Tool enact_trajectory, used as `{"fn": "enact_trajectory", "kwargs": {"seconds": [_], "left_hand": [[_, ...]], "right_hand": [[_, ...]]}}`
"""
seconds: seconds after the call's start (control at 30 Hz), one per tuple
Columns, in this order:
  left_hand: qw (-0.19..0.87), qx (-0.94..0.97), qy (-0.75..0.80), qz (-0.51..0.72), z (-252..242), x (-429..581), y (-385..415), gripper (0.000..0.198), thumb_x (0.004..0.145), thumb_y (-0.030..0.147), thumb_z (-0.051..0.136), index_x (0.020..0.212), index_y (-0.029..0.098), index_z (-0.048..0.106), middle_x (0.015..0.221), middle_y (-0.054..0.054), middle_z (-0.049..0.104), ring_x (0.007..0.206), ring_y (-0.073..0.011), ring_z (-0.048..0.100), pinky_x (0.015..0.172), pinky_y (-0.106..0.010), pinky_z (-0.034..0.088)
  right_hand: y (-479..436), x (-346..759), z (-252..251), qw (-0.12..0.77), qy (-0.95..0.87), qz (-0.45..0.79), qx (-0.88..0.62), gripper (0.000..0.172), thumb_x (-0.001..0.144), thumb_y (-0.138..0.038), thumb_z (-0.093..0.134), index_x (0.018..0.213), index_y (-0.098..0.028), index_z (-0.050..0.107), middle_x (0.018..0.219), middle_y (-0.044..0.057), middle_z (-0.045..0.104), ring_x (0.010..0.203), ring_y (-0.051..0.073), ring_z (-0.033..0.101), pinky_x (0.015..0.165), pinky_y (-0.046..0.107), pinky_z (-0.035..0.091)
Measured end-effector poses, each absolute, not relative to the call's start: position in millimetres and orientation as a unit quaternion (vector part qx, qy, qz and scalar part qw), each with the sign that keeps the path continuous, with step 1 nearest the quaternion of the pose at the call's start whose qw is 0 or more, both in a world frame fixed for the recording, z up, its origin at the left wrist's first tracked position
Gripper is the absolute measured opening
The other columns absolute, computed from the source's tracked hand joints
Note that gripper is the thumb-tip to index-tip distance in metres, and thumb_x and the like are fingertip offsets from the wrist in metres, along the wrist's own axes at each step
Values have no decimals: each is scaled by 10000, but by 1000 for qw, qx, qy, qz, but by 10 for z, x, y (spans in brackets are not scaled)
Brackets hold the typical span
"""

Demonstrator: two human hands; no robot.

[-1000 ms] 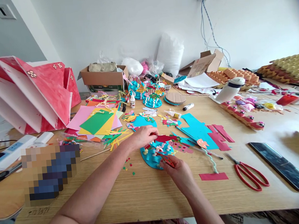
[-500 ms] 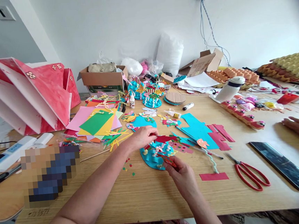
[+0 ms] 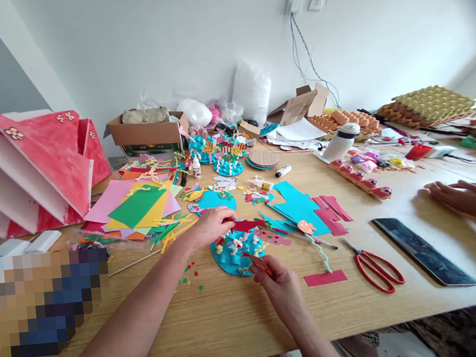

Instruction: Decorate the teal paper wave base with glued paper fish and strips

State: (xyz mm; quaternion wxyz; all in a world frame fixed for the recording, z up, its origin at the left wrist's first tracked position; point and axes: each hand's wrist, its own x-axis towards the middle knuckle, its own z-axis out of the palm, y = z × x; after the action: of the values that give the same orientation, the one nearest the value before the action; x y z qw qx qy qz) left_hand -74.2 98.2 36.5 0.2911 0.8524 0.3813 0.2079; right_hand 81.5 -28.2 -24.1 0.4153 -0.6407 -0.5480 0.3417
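Observation:
In the head view a round blue base [image 3: 224, 264] lies on the table, with white and pale twisted pieces standing on its wavy paper. My left hand [image 3: 217, 225] is over its far left edge, thumb and fingers pinched together; what they hold, if anything, is hidden. At the near right edge, my right hand [image 3: 278, 280] grips a small red-orange patterned paper cutout [image 3: 260, 262], fish-like in shape. A pink spotted paper fish [image 3: 274, 236] rests just beyond the base. To the right, an orange paper fish [image 3: 306, 227] is joined by a pale twisted stem to a red paper strip [image 3: 325, 278].
Red-handled scissors [image 3: 379, 269] and a dark phone-like slab [image 3: 423, 251] lie on the right. Another person's hands [image 3: 467, 197] rest beyond them. Coloured paper sheets [image 3: 138, 205] are piled left, and finished blue-based crafts [image 3: 227, 168] stand behind. A white bottle [image 3: 339, 143] is farther back.
The view has turned to the right, so everything sits farther left and more of the other person's hands shows. Both my hands keep nearly the same places at the blue base.

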Motion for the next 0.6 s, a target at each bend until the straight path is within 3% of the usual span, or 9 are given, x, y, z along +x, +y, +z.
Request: {"fn": "enact_trajectory", "kwargs": {"seconds": [0.6], "left_hand": [[274,862,370,214,339,-752,1007,102,754,147,504,737,158,604,749,5,569,686,-110,519,602,-184,376]], "right_hand": [[-275,874,-348,418,-519,370,-647,312,718,-459,512,735,-160,598,548,-2,561,542,147,518,504,232,367]]}}
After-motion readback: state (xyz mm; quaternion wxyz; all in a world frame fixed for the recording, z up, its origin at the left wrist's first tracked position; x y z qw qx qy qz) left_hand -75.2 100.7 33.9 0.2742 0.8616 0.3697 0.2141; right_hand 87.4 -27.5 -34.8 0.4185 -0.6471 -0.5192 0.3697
